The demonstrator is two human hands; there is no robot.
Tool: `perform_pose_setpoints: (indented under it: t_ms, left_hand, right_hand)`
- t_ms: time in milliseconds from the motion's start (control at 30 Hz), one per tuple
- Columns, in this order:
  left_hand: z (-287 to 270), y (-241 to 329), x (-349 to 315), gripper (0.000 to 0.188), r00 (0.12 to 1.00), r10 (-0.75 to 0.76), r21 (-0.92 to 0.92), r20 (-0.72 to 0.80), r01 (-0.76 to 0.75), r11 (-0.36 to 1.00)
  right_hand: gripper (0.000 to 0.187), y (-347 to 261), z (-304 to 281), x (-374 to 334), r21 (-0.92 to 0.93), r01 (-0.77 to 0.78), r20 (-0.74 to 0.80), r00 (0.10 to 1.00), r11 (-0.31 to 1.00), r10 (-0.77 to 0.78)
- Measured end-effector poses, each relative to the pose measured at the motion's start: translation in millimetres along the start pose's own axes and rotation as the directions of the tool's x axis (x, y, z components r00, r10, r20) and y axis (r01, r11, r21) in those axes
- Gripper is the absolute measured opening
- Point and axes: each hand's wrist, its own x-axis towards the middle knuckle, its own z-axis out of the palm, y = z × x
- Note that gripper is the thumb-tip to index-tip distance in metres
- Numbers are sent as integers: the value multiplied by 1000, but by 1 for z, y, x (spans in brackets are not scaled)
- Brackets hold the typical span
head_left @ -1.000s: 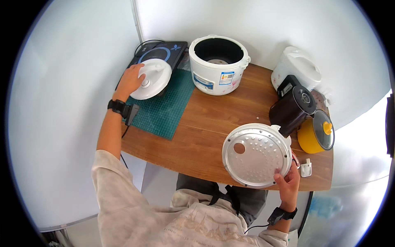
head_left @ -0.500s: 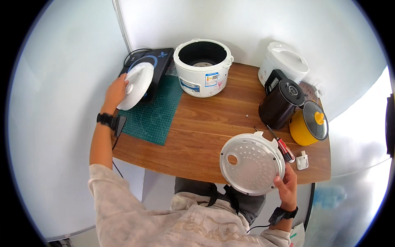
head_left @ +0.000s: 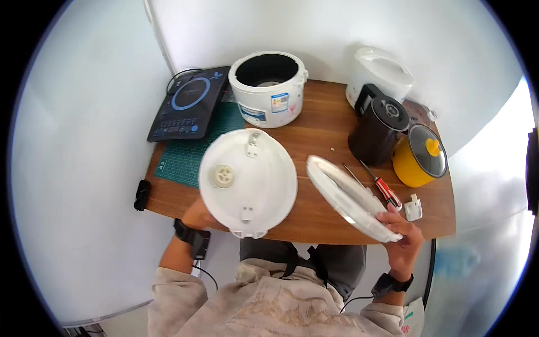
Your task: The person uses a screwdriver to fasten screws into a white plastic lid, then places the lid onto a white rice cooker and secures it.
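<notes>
My left hand (head_left: pixel 200 215) grips the rim of a round white rice cooker lid (head_left: pixel 255 180), its hollow underside turned up to show a cream round fitting and two small brackets. Most of those fingers are hidden under the lid. Raised at the table's front right, my right hand (head_left: pixel 405 236) is closed on the edge of a round inner lid plate (head_left: pixel 351 199), which is tilted nearly on edge and a little blurred. The two pieces are apart. Farther back stands the white rice cooker body (head_left: pixel 264 100), uncovered, with a dark interior.
On the wooden table (head_left: pixel 320 132) are a black induction cooker (head_left: pixel 191 106) and a green cutting mat (head_left: pixel 174 165). To the right are a second white cooker (head_left: pixel 382 73), a dark kettle (head_left: pixel 373 135), a yellow pot (head_left: pixel 412 165), a red-handled screwdriver (head_left: pixel 388 194) and a small white part (head_left: pixel 413 209).
My left hand has brought the white lid from over the induction cooker toward the front middle, underside now up. My right hand has tilted the inner lid plate from face-up to nearly edge-on.
</notes>
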Motion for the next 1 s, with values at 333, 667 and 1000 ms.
perform_pose_setpoints:
  t_ms: [333, 667, 1000]
  left_hand:
    - [63, -86, 62, 51, 980, -119, -602, 158, 191, 775]
    - [65, -109, 69, 49, 981, -136, -588, 136, 191, 786]
    - [61, -100, 66, 48, 983, -162, -399, 80, 181, 899]
  right_hand:
    - [31, 19, 47, 10, -289, 391, 199, 917, 874, -345]
    - [35, 50, 51, -7, -260, 243, 132, 968, 934, -215]
    - [39, 64, 26, -14, -107, 35, -91, 995, 994, -45]
